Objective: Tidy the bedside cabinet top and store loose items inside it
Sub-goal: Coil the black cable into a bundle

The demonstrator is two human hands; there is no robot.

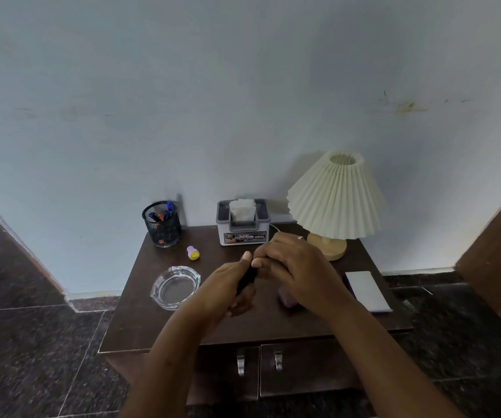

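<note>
Tabletop (140,321): dark wood, set against the wall; both doors (303,372) below are seen closed, so nothing is judged stored inside yet. Lamp (336,197): pleated shade, wooden base, kept at the rear right corner, presumably near its cord and out of the working space. Pad (366,291): white, laid flat at the right edge, slightly askew; it is judged a loose item for storing. Tissue box (243,227): grey, placed at the rear centre against the wall, a tissue drawn up ready for use. Ashtray (175,286): clear glass, left of centre near the front, within easy reach. Pen cup (162,226): black mesh, rear left corner, pens stood upright in it. Left hand (228,291): fingers are curled round the lower part of a dark item (247,280), held above the middle of the tabletop. Right hand (294,267): its fingertips are closed on the upper end of the same item, as though a cap were being fitted or pulled; what the item is cannot be told. Purple item (287,298): partly hidden under the right hand, lying on the tabletop. Stamp (194,253): small, pink, smiley-faced, lying on its side between pen cup and ashtray, untouched.
</note>
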